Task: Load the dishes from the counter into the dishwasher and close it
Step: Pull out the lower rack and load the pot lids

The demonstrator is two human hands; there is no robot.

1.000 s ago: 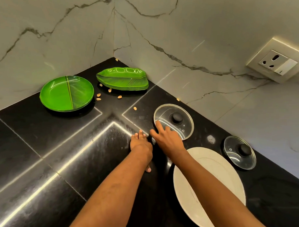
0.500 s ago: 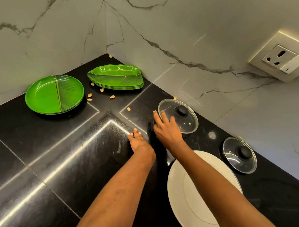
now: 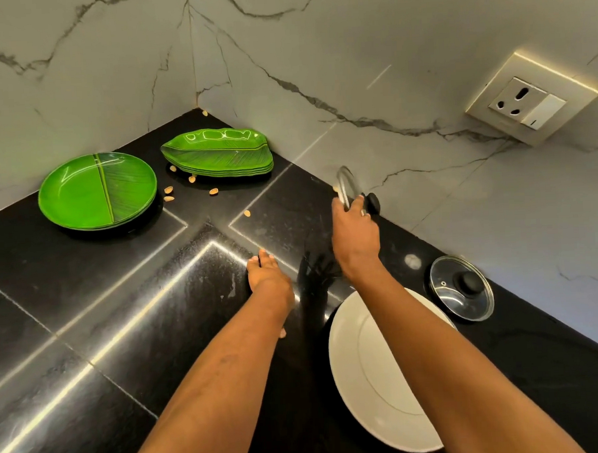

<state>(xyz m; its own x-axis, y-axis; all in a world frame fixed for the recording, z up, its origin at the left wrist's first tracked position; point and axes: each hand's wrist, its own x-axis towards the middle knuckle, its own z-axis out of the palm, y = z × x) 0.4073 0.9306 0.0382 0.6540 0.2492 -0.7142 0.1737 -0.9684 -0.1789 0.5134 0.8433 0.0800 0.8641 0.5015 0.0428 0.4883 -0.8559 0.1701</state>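
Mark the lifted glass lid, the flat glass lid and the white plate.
lifted glass lid (image 3: 344,183), head view, on its tilted glass rim.
flat glass lid (image 3: 467,282), head view, on its black knob.
white plate (image 3: 376,377), head view, on its bare inner well.

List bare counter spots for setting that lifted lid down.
Widest: counter in front of the round green plates, left of the left hand. Smaller: between leaf plates and the right hand holding the glass lid. Crowded: white plate, small lid, shells.
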